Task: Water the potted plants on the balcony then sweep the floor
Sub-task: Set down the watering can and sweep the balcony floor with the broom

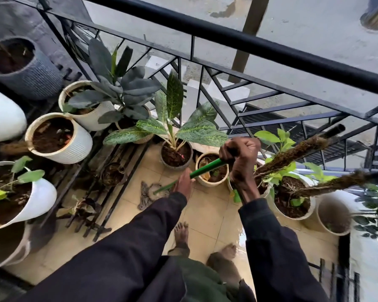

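In the head view, sweeping looks to be the step in hand: both hands hold 1 slim green broom handle (205, 170), which slants down over the beige tiled floor (205, 216) in front of the pots. The right hand (240, 153) has its grip wrapped tight around the top end. The left hand (183, 183) curls around the handle lower down, near a blurred grey shape (150, 194) on the tiles that may be the broom head, though I cannot tell. To sweep well, the strokes should be short and low, pulled away from the pot bases towards the 2 bare feet (181, 234). The top end should stay clear of the 2 mossy brown plant poles (292, 153) and the black metal railing (271, 46). The tiles shine near the right foot, so dirt there may smear. I count at least 10 pots, among them 1 dark speckled pot (176, 164) and 1 cream round pot (212, 182) just beyond the handle.
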